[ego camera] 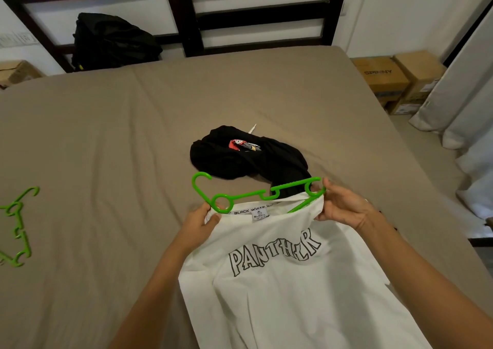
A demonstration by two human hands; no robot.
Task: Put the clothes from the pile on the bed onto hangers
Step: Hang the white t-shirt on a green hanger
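Note:
A white T-shirt [288,290] printed PANTHER hangs in front of me over the bed. A green plastic hanger [248,195] lies across its neck opening, hook to the left, one end tucked inside the collar on the right. My left hand [198,227] pinches the collar and the hanger's ring at the left. My right hand [344,205] grips the shirt's right shoulder and the hanger's end. Behind the hanger a crumpled black garment [240,159] with a red print lies on the bed.
The bed [106,140] has a taupe sheet. More green hangers [17,226] lie at its left edge. A black bag [112,40] leans on the dark headboard [192,15]. Cardboard boxes [400,79] and white curtains [466,103] stand to the right.

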